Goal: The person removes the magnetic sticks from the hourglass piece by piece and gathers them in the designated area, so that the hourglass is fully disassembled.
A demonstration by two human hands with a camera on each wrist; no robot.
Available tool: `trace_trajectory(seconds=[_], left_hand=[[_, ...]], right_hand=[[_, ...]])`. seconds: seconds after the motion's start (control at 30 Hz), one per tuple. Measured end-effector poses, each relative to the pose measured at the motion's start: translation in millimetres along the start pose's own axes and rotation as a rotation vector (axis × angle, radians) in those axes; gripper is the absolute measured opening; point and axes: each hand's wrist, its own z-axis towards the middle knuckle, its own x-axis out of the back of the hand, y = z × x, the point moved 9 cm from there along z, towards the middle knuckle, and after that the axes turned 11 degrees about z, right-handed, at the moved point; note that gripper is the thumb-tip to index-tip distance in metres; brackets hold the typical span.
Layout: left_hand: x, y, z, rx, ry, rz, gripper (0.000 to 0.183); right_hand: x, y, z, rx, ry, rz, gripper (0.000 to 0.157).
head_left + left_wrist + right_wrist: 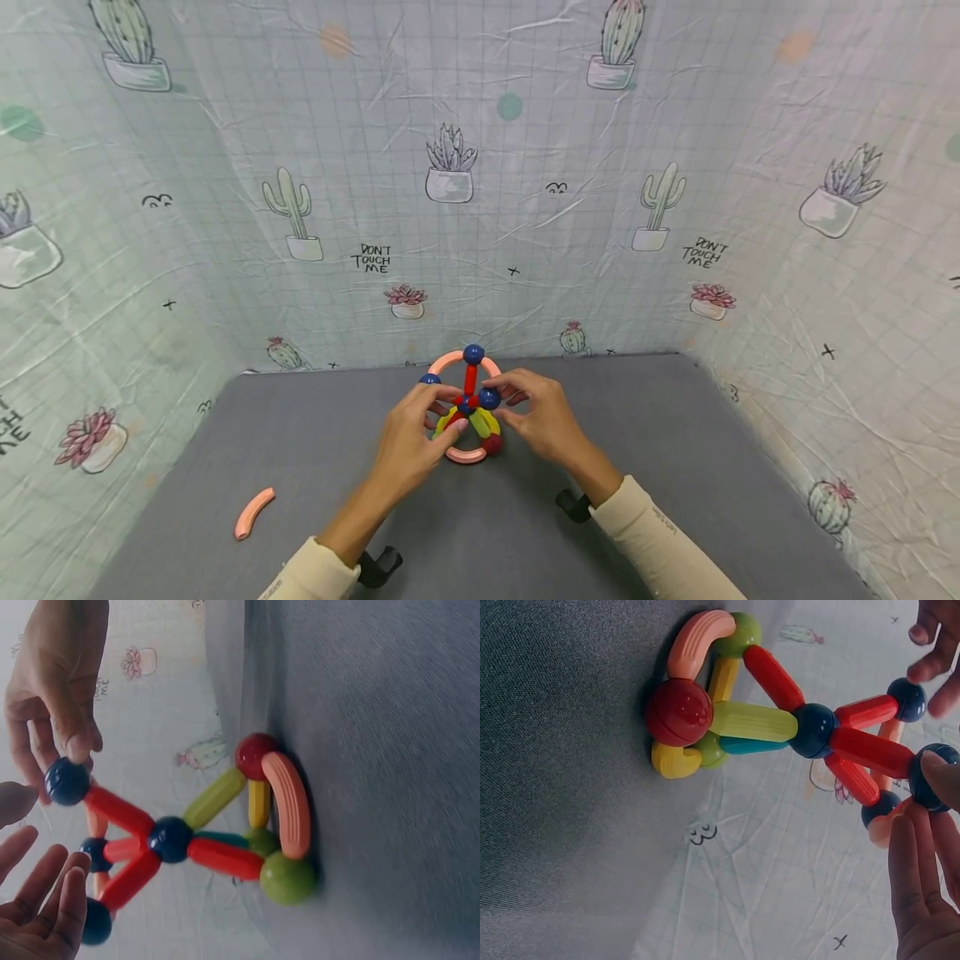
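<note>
A magnetic stick-and-ball model stands on the table, its middle blue ball [169,840] joining red rods above to lower legs. My right hand [543,417] pinches an upper blue ball [930,777] between thumb and fingers, at the end of a red rod [871,752]. My left hand [412,433] is spread loosely beside the model's left side, fingers near the other blue balls and holding nothing. Below, a dark red ball [679,712], green balls [288,877] and a curved pink rod [291,806] form the base. Another pink arc [446,361] links upper balls behind.
A loose curved pink rod [253,513] lies on the grey table [315,450] at the left. Behind the model hangs a cactus-print cloth [510,225], which also covers both sides. Black wrist straps [380,568] show under the sleeves.
</note>
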Motion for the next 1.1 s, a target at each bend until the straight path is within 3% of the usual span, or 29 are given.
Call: trace_trajectory(seconds=[0.27,0.63,0.9,1.1], left_hand=[[-15.6,1.3,12.0,0.019,-0.011,-0.103,0.038],[-31.0,-1.2,18.6,0.029,0.011,-0.120,0.036],[-30.9,-0.5,18.7,0.029,0.020,-0.120,0.034],[-30.6,-0.5,17.7,0.032,0.006,-0.127,0.034]], right_hand=[[-1.0,-0.8,1.7,0.008,0.026,-0.005,0.041],[-4.5,-1.3,1.7,0.028,0.018,-0.015,0.040],[0.9,17.2,5.7,-0.028,0.037,0.202,0.043],[9.1,33.7,13.5,-0.101,0.090,0.313,0.031]])
